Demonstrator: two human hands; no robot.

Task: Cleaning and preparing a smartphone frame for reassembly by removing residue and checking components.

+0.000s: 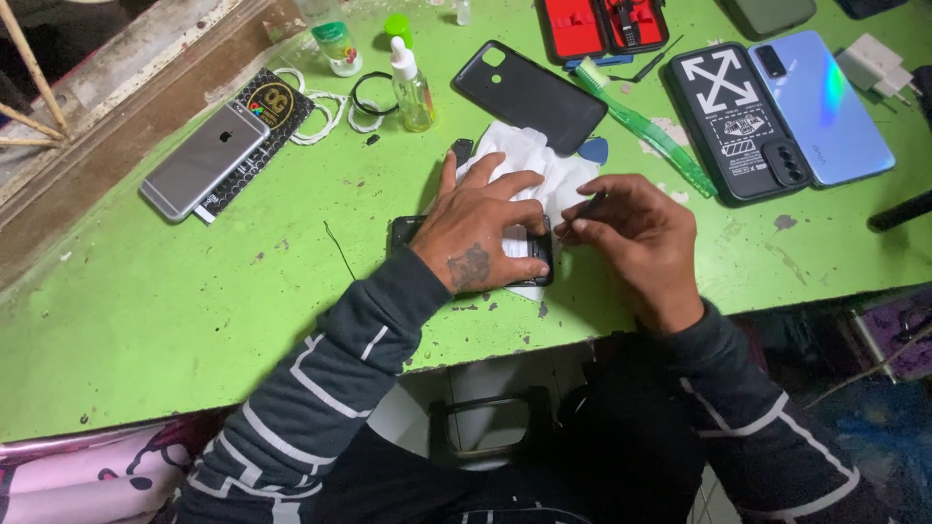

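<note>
Green worktop (194, 320): your left hand (481, 233) presses flat on the opened phone (529, 254) while your right hand (636, 238) pinches a thin tool (582, 212), back cover (529, 97) already off.

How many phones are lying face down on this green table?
3: a silver phone at the left edge, a phone in a black printed case upper right, and an iridescent blue phone beside it. Others may be cropped.

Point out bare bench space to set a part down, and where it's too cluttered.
Free: the green bench left of the left hand, below the silver phone. A smaller strip runs right of the right hand, under the two phones. Crowded: the far edge, with dropper bottle, black back cover, green toothbrush and red tool case.
</note>
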